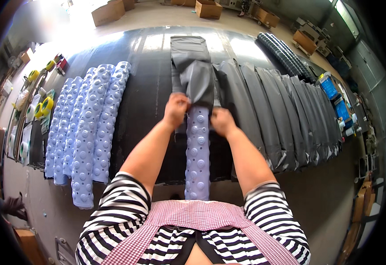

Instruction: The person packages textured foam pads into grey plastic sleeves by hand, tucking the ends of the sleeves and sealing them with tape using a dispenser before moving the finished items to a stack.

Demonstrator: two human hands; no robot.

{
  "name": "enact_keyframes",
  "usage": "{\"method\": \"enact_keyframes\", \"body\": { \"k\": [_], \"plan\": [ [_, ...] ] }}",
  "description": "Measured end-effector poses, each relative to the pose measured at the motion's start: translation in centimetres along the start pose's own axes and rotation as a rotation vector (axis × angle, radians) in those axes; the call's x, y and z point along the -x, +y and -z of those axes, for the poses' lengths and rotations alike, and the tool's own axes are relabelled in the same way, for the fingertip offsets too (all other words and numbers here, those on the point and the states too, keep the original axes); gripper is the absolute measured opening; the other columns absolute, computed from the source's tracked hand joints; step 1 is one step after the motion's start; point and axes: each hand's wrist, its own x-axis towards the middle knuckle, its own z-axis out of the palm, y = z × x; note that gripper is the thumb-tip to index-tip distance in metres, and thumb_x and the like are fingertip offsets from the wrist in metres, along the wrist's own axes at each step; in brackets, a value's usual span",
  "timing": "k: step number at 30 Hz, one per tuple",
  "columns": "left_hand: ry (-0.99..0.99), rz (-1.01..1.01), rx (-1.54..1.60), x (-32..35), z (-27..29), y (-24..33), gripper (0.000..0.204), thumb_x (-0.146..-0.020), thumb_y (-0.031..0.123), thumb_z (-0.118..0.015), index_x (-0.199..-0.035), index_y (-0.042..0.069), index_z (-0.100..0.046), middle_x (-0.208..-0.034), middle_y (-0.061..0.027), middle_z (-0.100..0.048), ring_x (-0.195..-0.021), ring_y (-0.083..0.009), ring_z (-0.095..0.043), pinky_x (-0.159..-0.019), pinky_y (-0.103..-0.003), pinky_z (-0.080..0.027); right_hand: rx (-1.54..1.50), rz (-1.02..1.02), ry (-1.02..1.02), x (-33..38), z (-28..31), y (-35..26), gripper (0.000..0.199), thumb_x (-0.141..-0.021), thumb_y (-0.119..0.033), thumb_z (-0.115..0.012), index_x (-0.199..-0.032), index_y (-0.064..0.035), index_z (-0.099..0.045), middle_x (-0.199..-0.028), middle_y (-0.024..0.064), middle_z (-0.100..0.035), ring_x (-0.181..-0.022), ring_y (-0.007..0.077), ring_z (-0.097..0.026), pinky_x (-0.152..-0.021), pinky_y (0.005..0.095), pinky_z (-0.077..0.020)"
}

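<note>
Black tabletop (144, 110): grey plastic sleeve (197, 81) laid toward far edge. Lavender bubbled mat roll (197, 152) aligned near-to-far, far end sleeved, near edge overhung; centred between left hand (176, 110) and right hand (223, 122), held apart, sleeve mouth gripped at opposite sides.

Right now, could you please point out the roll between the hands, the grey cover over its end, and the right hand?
Lavender roll (197, 154): head view, middle of its uncovered length.
Grey cover (198, 81): head view, its crumpled middle.
Right hand (223, 121): head view, back of hand.
</note>
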Motion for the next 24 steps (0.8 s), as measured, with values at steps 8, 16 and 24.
{"method": "enact_keyframes", "body": {
  "k": [8,16,24],
  "plan": [
    [-0.544,0.509,0.347,15.8,4.3,5.5,0.003,-0.094,0.004,-0.067,-0.095,0.002,-0.065,-0.087,0.0015,-0.063,-0.085,-0.0072,-0.057,-0.081,-0.024,-0.047,-0.525,-0.280,-0.589,17.4,2.5,-1.2,0.028,-0.084,-0.001,-0.058,-0.111,0.0037,-0.064,-0.098,0.0073,-0.070,-0.092,0.0149,-0.063,-0.085,0.0300,-0.0505],
    [-1.166,0.611,0.380,21.0,6.6,14.5,0.006,-0.096,0.007,-0.067,-0.094,0.001,-0.068,-0.087,0.0006,-0.065,-0.083,-0.0058,-0.060,-0.076,-0.024,-0.050,-0.478,-0.205,-1.088,27.2,8.3,-2.1,0.030,-0.093,-0.023,-0.066,-0.112,0.0005,-0.067,-0.100,0.0134,-0.070,-0.095,0.0239,-0.065,-0.088,0.0391,-0.0485],
    [-0.322,0.419,0.404,10.0,1.7,17.6,0.008,-0.094,0.009,-0.068,-0.089,0.002,-0.068,-0.083,0.0022,-0.066,-0.080,-0.0060,-0.058,-0.074,-0.025,-0.049,-1.083,-0.469,-0.455,17.2,6.8,-7.3,0.032,-0.096,-0.015,-0.062,-0.122,0.0015,-0.065,-0.111,0.0081,-0.073,-0.102,0.0164,-0.067,-0.090,0.0313,-0.0520]
  ]
}}
